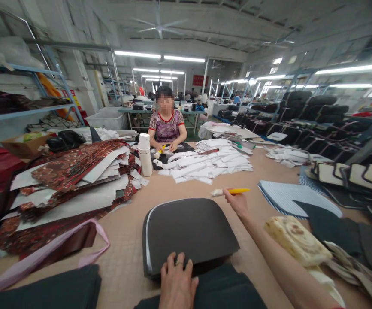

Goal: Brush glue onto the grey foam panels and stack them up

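My left hand (178, 279) lies with its fingers apart on the near edge of a stack of dark grey rounded panels (192, 229); a ring is on one finger. A white layer shows along the stack's left side. Beyond the stack's right far corner, my right hand (236, 201) is closed round a brush (240, 190) with a yellow handle and a whitish head pointing left. The brush is just above the brown tabletop (124, 231). Dark green fabric (227, 287) lies at the stack's near edge, by my left hand.
A co-worker (166, 124) sits opposite, holding another yellow brush. White strips (208, 161) and a white bottle (145, 156) are ahead. Patterned red-brown pieces (73, 184) are piled left, near a pink strap (53, 253). A stained yellowish block (297, 240) and striped fabric (288, 195) lie right.
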A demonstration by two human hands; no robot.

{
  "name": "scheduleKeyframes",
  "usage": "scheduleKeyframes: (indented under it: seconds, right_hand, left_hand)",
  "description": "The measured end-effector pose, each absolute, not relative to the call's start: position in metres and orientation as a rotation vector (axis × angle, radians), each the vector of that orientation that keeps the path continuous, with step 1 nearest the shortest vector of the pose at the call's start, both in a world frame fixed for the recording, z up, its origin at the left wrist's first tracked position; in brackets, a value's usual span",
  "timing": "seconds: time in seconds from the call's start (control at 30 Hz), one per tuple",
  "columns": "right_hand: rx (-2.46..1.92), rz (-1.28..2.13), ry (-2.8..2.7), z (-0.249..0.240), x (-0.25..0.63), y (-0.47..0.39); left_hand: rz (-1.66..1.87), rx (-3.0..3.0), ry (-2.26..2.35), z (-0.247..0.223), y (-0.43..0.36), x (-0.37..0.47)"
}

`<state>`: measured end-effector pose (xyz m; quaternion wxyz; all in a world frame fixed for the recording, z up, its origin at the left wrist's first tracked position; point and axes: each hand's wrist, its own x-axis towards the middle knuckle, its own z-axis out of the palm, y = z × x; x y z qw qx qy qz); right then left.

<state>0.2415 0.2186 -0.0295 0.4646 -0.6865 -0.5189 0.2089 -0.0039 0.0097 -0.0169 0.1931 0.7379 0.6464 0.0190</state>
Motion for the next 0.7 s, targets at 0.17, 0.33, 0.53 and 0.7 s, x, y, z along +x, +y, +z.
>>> scheduleKeyframes:
  seconds: [0.17,0.33,0.53,0.7]
  right_hand:
    - [-1.587,0.561,-1.386,-0.030,0.239,0.208]
    - [-1.581,0.542,-1.424,-0.031,0.256,0.184]
    - [-1.572,0.592,-1.477,-0.029,0.265,0.145]
    - [-1.583,0.612,-1.485,-0.028,0.271,0.104]
  left_hand:
    - [0.113,2.067,1.874,-0.016,0.008,-0.001]
    - [0.197,2.097,1.893,-0.023,0.006,-0.001]
    - [0.234,2.140,1.899,-0.025,0.005,0.000]
    - [0.171,2.136,1.890,-0.010,0.005,0.003]
